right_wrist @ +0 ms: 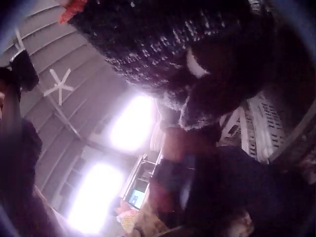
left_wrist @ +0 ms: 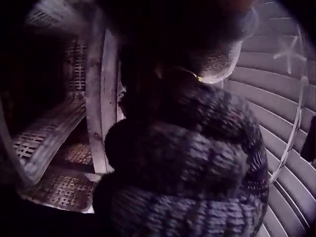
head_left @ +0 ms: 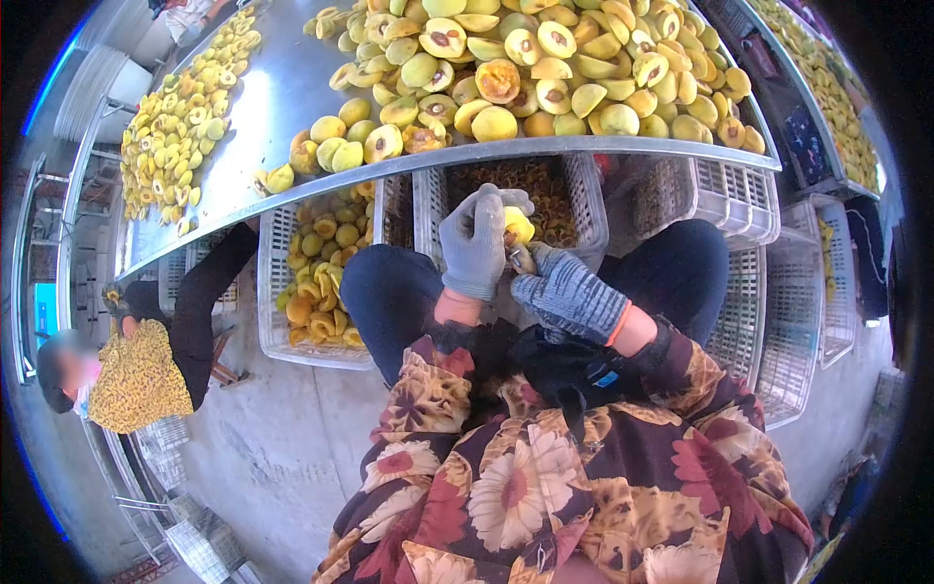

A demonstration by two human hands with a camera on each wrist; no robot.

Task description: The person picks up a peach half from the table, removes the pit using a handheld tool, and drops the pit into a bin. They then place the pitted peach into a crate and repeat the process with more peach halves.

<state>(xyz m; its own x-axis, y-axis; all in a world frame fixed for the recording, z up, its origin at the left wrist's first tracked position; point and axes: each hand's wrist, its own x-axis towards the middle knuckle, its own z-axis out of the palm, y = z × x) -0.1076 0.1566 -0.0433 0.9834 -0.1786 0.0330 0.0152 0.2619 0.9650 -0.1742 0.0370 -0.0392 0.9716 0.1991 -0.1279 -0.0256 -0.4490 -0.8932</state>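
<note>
In the head view my left hand (head_left: 474, 243), in a grey glove, holds a yellow peach (head_left: 519, 226) between thumb and fingers over my lap. My right hand (head_left: 572, 292), gloved in blue-grey stripes, grips a small metal-ended tool (head_left: 522, 259), its end right at the peach's lower side. The tool's kind cannot be told, as the fingers cover most of it. Curled knitted-glove fingers (left_wrist: 182, 163) fill the left wrist view and hide the fruit. In the dark right wrist view the right glove (right_wrist: 163, 54) bends downward.
A metal table (head_left: 255, 127) ahead bears heaped peach halves (head_left: 555, 58). Beneath its edge stand a crate (head_left: 592, 209) of brown scraps and another crate (head_left: 272, 263) of peaches. Stacked white crates (head_left: 736, 200) are at right. Another person (head_left: 146, 375) sits at left.
</note>
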